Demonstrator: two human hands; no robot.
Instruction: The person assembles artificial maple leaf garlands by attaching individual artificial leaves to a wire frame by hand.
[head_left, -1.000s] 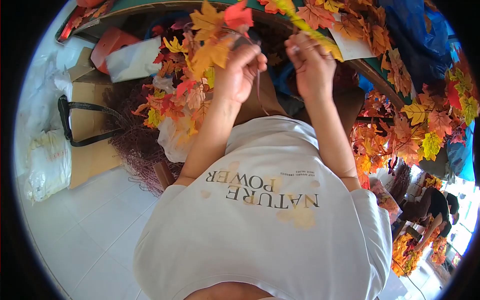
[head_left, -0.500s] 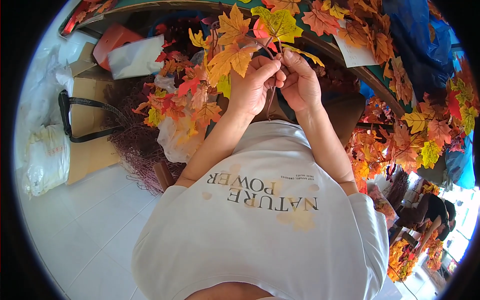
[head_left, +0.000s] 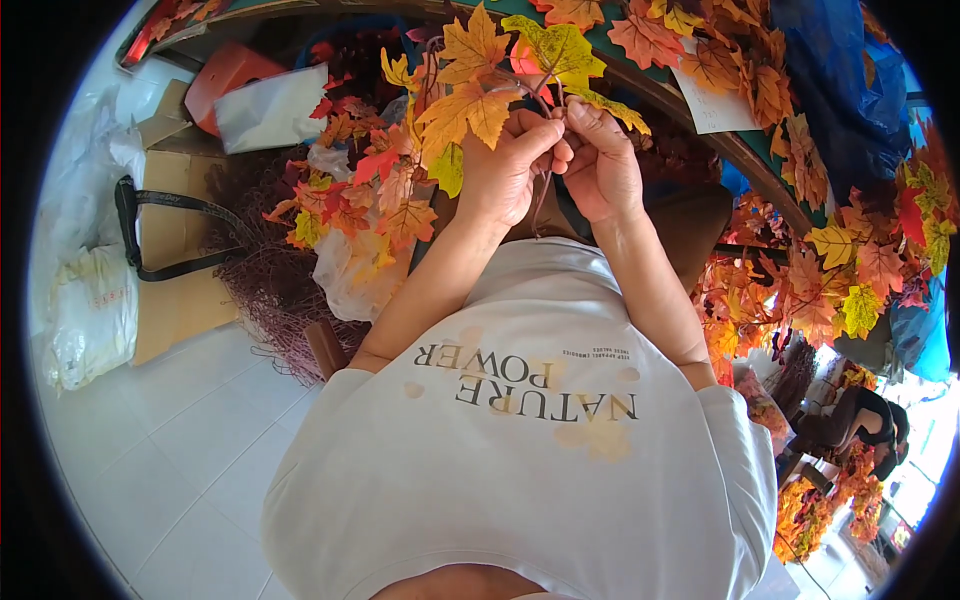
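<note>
Sitting on the left is a brown box [head_left: 175,310] with a black strap [head_left: 130,225]. Next comes a messy pile of dark twigs [head_left: 265,295], then a bunch of red and orange leaves [head_left: 345,205]. The left hand [head_left: 503,172] has its thumb and finger pinching a brown stem [head_left: 541,203], which hangs down between the two hands. A yellow-green leaf [head_left: 557,48] is above them. The right hand [head_left: 607,165] is just beside the left, its thumb and finger pinching the stem too. Far right, another person [head_left: 865,418] bends over near more orange leaves [head_left: 805,515].
</note>
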